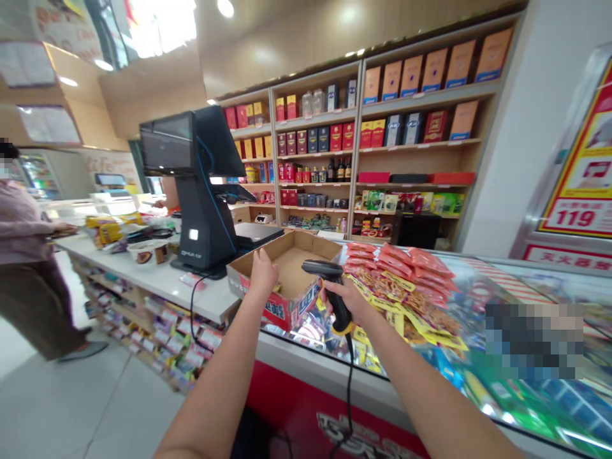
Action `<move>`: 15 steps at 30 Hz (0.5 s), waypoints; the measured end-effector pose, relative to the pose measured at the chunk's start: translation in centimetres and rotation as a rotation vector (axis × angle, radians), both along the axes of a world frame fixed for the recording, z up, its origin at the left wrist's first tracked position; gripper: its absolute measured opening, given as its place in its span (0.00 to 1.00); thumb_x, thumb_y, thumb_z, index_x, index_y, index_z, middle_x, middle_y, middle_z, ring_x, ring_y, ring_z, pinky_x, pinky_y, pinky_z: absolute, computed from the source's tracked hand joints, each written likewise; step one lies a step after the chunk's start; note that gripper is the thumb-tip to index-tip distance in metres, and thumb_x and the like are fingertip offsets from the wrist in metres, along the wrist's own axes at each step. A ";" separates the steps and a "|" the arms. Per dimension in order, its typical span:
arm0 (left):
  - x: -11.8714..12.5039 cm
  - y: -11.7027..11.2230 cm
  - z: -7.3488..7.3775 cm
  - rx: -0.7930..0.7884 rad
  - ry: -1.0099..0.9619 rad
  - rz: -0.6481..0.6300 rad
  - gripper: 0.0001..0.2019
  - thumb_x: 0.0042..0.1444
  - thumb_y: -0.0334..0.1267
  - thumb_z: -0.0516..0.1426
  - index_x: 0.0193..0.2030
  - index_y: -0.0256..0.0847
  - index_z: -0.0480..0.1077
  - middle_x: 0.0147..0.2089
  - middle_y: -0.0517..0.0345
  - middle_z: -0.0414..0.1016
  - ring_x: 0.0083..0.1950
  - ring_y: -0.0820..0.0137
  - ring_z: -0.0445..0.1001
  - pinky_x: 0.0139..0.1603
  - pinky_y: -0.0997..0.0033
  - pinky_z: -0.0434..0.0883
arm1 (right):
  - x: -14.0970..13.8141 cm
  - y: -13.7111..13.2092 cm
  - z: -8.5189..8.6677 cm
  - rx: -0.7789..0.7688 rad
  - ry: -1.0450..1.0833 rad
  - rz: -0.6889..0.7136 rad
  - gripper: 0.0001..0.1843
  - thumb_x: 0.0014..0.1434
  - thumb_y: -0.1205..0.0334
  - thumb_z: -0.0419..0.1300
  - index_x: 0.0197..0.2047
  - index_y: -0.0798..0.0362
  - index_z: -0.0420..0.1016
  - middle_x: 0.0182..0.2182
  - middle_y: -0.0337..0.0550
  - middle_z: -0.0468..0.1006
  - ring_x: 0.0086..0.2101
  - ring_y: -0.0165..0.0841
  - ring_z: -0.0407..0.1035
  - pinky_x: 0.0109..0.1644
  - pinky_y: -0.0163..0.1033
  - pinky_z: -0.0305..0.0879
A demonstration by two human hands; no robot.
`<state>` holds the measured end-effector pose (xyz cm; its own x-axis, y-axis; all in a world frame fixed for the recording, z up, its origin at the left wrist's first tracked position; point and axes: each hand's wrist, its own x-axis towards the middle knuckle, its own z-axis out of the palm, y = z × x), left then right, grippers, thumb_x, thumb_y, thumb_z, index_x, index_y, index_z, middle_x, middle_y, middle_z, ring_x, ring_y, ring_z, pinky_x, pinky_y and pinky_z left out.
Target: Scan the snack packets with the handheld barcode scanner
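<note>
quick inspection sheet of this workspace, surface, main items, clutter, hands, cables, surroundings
surface: glass counter, goods visible beneath the glass
main items: scanner, held up above the counter; open carton at the counter's left end
clutter: red packs and yellow packs piled right of the carton
left hand: at the carton's near side; grip unclear
right hand: wrapped around the scanner's handle
cables: scanner cable hanging down the counter front; black cable over the edge of the white counter
surroundings: terminal on the white counter, stocked shelves behind, a person standing at far left
</note>
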<state>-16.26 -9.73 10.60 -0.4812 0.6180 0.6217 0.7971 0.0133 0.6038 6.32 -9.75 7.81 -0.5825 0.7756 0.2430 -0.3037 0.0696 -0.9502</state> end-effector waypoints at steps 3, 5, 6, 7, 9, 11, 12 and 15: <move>1.9 -0.6 0.0 0.158 0.090 -0.122 0.15 0.53 0.27 0.54 0.49 0.34 0.68 0.58 0.38 0.67 0.62 0.55 0.65 0.62 0.56 0.63 | 1.0 0.2 0.1 -0.038 0.045 -0.038 0.16 0.47 0.51 0.65 0.31 0.55 0.71 0.19 0.37 0.74 0.14 0.26 0.65 0.17 0.32 0.66; 4.4 -0.7 -0.2 0.197 0.126 -0.299 0.10 0.57 0.30 0.52 0.43 0.38 0.70 0.49 0.45 0.75 0.53 0.60 0.72 0.56 0.60 0.68 | 2.5 0.7 0.1 -0.056 0.063 -0.092 0.16 0.47 0.52 0.66 0.31 0.55 0.71 0.19 0.36 0.74 0.14 0.26 0.65 0.17 0.32 0.66; 5.9 -0.5 -0.4 0.180 0.129 -0.393 0.08 0.58 0.31 0.52 0.42 0.39 0.71 0.44 0.48 0.76 0.48 0.62 0.75 0.52 0.62 0.70 | 3.5 1.1 0.1 -0.060 0.071 -0.131 0.15 0.47 0.52 0.66 0.30 0.55 0.70 0.18 0.36 0.74 0.14 0.26 0.65 0.17 0.33 0.66; 7.4 -0.2 -0.8 0.141 0.127 -0.483 0.08 0.58 0.32 0.52 0.41 0.40 0.71 0.41 0.50 0.77 0.44 0.64 0.76 0.48 0.64 0.71 | 4.5 1.4 0.0 -0.060 0.079 -0.176 0.15 0.46 0.52 0.66 0.28 0.54 0.70 0.18 0.36 0.73 0.14 0.26 0.64 0.16 0.33 0.66; 10.4 1.1 -1.8 0.036 0.128 -0.600 0.08 0.58 0.31 0.52 0.42 0.41 0.70 0.41 0.52 0.78 0.43 0.66 0.76 0.47 0.67 0.71 | 6.6 2.1 -0.3 -0.051 0.087 -0.271 0.15 0.46 0.52 0.67 0.27 0.55 0.69 0.17 0.36 0.73 0.13 0.26 0.64 0.16 0.33 0.66; 12.9 2.8 -3.1 -0.081 0.150 -0.592 0.09 0.57 0.33 0.54 0.44 0.40 0.70 0.44 0.50 0.77 0.46 0.65 0.75 0.49 0.67 0.69 | 8.6 2.6 -0.6 -0.052 0.099 -0.341 0.15 0.47 0.53 0.66 0.26 0.55 0.69 0.16 0.36 0.72 0.13 0.27 0.64 0.16 0.32 0.65; 14.0 3.7 -3.8 -0.141 0.166 -0.555 0.10 0.57 0.35 0.55 0.45 0.39 0.70 0.45 0.48 0.77 0.48 0.63 0.75 0.50 0.66 0.69 | 9.4 2.7 -0.9 -0.057 0.115 -0.366 0.15 0.47 0.53 0.66 0.26 0.55 0.69 0.16 0.36 0.72 0.14 0.27 0.64 0.15 0.32 0.64; 16.2 5.9 -5.5 -0.280 0.231 -0.410 0.21 0.54 0.49 0.59 0.47 0.35 0.70 0.45 0.42 0.76 0.50 0.56 0.73 0.51 0.62 0.67 | 11.0 2.9 -1.9 -0.078 0.186 -0.410 0.16 0.47 0.51 0.67 0.28 0.54 0.68 0.15 0.35 0.71 0.14 0.27 0.64 0.15 0.31 0.62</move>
